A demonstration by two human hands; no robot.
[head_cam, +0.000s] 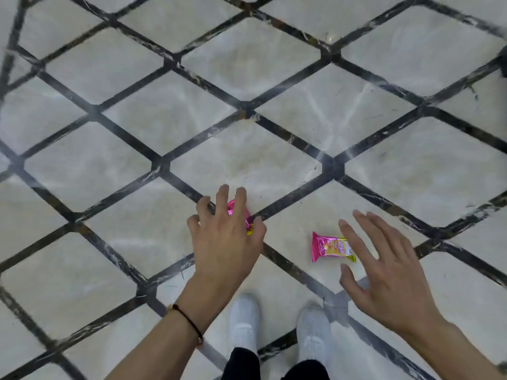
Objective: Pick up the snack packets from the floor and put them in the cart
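Two pink and yellow snack packets are on the marble floor in front of my feet. My left hand [225, 237] is down over the left packet [238, 215], with index finger and thumb curled round it; my hand hides most of that packet. The right packet [332, 247] lies flat and in full view. My right hand [384, 270] hovers just right of it with fingers straight and spread, thumb below the packet, not touching it. No cart is in view.
The floor [247, 154] is pale marble tiles with dark diagonal borders and stretches all round. My white shoes [245, 319] stand just below the packets, at the bottom of the view.
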